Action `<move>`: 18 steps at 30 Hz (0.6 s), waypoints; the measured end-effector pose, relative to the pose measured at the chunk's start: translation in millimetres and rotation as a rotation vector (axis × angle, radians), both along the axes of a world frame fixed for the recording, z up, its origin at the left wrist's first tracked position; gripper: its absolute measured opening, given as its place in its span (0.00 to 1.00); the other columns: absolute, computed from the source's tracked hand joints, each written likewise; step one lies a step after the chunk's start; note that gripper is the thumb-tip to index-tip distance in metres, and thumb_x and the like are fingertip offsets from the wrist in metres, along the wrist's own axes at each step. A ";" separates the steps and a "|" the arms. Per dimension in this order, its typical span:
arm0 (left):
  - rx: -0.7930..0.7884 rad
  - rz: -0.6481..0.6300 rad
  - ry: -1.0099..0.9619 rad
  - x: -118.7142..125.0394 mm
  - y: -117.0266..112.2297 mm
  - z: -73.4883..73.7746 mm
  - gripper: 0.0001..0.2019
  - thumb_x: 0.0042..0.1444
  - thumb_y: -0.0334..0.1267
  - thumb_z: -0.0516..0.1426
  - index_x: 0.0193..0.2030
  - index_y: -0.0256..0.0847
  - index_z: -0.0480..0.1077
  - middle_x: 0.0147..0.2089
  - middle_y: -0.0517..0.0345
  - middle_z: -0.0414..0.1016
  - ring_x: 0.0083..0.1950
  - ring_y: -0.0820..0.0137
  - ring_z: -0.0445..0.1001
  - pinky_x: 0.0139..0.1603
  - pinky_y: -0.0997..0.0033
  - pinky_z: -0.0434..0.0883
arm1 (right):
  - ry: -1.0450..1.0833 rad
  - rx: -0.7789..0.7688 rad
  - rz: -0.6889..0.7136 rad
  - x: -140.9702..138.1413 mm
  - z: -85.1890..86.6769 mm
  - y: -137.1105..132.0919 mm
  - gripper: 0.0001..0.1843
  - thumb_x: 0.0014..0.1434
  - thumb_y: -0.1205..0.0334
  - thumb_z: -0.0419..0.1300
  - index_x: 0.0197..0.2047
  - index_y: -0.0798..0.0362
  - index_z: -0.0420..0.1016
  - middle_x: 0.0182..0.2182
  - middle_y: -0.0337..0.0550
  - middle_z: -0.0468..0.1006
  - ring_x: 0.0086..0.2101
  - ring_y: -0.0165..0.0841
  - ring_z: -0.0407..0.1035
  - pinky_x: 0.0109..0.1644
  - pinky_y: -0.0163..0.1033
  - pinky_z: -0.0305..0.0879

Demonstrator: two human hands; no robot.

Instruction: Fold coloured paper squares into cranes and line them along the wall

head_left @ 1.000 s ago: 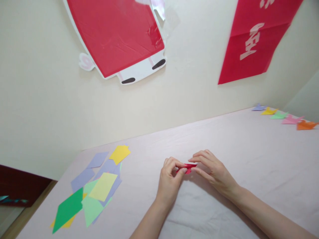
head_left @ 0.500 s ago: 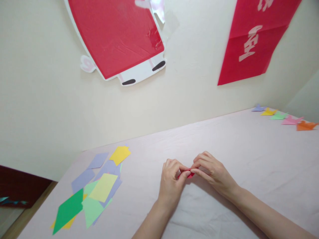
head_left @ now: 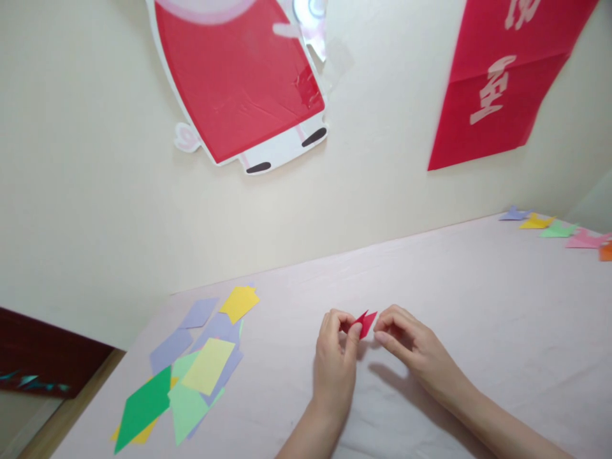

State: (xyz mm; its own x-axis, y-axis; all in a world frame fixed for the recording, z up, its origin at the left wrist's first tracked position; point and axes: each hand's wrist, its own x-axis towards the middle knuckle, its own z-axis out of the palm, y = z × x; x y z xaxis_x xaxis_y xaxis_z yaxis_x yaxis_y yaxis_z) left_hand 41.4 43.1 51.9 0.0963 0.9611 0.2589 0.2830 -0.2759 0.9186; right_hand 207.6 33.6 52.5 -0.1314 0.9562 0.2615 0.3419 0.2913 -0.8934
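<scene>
A small piece of folded red paper [head_left: 367,324] has two pointed flaps sticking up to the right. My left hand [head_left: 337,341] pinches it between thumb and fingers, a little above the cloth. Just right of the paper is my right hand [head_left: 406,338], its thumb and curled fingers slightly apart with nothing seen between them. A narrow gap separates its fingertips from the red flaps.
Loose sheets of coloured paper, such as a green sheet [head_left: 143,408] and a pale yellow one [head_left: 209,366], overlap at left. Several small folded paper shapes, a pink one [head_left: 587,239] among them, line the far right edge. A wall [head_left: 373,210] with red decorations rises behind.
My right hand has let go of the red paper and drawn slightly right. The paper's pointed flaps now show, and my left hand still holds it. The view has shifted a little.
</scene>
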 end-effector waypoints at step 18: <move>-0.052 -0.051 -0.115 8.9 -5.3 -2.6 0.02 0.62 0.33 0.57 0.37 0.42 0.69 0.38 0.59 0.73 0.42 0.68 0.72 0.45 0.70 0.67 | 0.099 -0.001 -0.031 -5.2 -1.4 -1.0 0.10 0.64 0.56 0.58 0.32 0.50 0.74 0.32 0.41 0.72 0.35 0.36 0.67 0.39 0.39 0.62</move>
State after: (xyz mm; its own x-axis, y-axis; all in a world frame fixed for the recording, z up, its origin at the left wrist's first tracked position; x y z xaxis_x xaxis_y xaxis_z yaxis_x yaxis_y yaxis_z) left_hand 50.3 37.8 49.3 0.1176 0.9682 0.2209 0.1616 -0.2381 0.9577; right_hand 202.4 32.6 51.1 -0.0752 0.9596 0.2713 0.2603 0.2815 -0.9236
